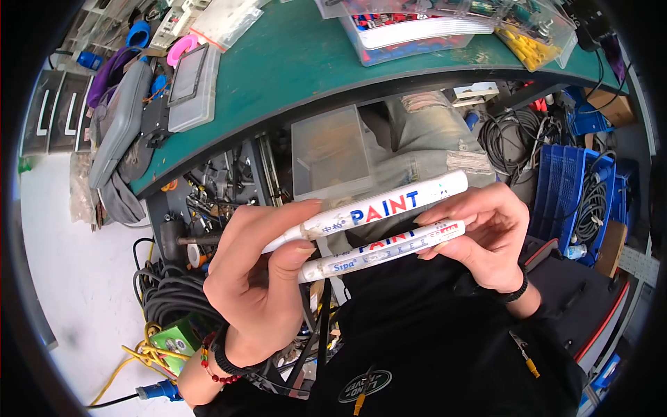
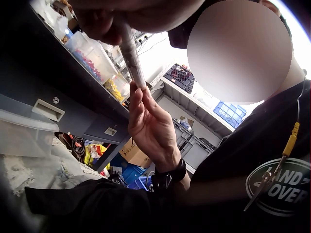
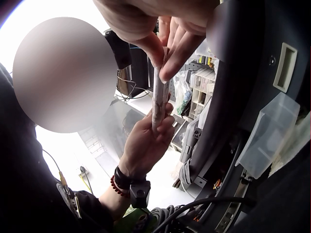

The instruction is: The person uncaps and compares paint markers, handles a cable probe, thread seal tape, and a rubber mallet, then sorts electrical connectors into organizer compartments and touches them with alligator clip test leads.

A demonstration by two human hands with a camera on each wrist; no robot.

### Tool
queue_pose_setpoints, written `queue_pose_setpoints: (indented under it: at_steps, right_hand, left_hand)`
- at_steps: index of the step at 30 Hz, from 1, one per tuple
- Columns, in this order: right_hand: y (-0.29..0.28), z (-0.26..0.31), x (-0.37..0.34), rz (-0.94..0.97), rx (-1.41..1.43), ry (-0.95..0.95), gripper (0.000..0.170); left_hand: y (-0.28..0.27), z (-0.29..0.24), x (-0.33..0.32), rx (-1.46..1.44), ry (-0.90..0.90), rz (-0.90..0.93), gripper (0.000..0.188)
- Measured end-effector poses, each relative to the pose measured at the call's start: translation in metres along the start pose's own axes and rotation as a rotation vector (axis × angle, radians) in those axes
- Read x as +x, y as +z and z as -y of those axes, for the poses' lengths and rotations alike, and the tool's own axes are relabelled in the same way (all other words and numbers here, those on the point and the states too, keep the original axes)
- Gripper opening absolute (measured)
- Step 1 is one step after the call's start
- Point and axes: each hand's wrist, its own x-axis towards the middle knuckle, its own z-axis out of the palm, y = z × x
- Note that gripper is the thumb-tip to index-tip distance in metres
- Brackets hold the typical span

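Two white markers are held side by side in front of the torso, the upper marker [image 1: 385,208] lettered "PAINT" and the lower marker [image 1: 382,251] reading "Sipa". My left hand [image 1: 260,267] pinches both at their left ends, thumb on the lower one. At their right ends, my right hand [image 1: 486,229] grips them between thumb and fingers. In the left wrist view the right hand [image 2: 154,128] holds the far end of a marker [image 2: 131,56]. The right wrist view shows the left hand [image 3: 146,148] around the lower end of the markers [image 3: 159,97].
Beyond the hands runs a green workbench [image 1: 278,69] with a box of red and blue parts [image 1: 417,48] and a grey case [image 1: 121,125]. A clear plastic box [image 1: 330,153] lies by the lap. Black cables [image 1: 177,295] and blue crates [image 1: 566,187] flank the person.
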Motion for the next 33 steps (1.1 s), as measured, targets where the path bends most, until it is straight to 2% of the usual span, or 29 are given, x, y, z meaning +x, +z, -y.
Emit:
queue_pose_setpoints:
  at_steps: [2,3,17,19,21,22,24,26,33]
  right_hand:
    - [0.000,0.002,-0.001,-0.026,0.039,0.048,0.032]
    - [-0.003,0.000,0.000,0.010,-0.001,0.015,0.037]
    - [-0.002,0.000,0.000,-0.002,0.005,0.002,0.034]
    - [-0.003,0.004,-0.001,0.020,0.127,0.109,0.034]
    - [0.000,0.008,0.001,0.041,0.116,0.119,0.034]
    - [0.002,0.009,0.002,0.061,0.104,0.132,0.033]
    - [0.010,0.008,0.004,0.042,0.028,0.017,0.032]
    - [0.016,0.011,0.005,0.054,-0.116,-0.068,0.030]
    - [0.032,0.014,0.006,0.052,-0.132,-0.067,0.029]
  left_hand:
    - [-0.001,0.001,0.000,0.004,0.007,0.008,0.021]
    - [-0.001,0.001,0.000,0.029,0.011,0.009,0.021]
    - [-0.001,0.001,-0.003,0.013,-0.035,0.021,0.021]
    - [0.000,0.002,-0.003,0.001,-0.040,0.030,0.022]
    - [0.000,0.004,-0.001,-0.132,-0.142,0.110,0.022]
    - [0.002,0.005,-0.001,-0.128,-0.133,0.117,0.022]
    - [0.007,0.011,-0.003,-0.277,-0.355,0.195,0.030]
    - [0.010,0.015,-0.005,-0.352,-0.442,0.243,0.022]
    - [0.013,0.023,-0.007,-0.309,-0.447,0.259,0.022]
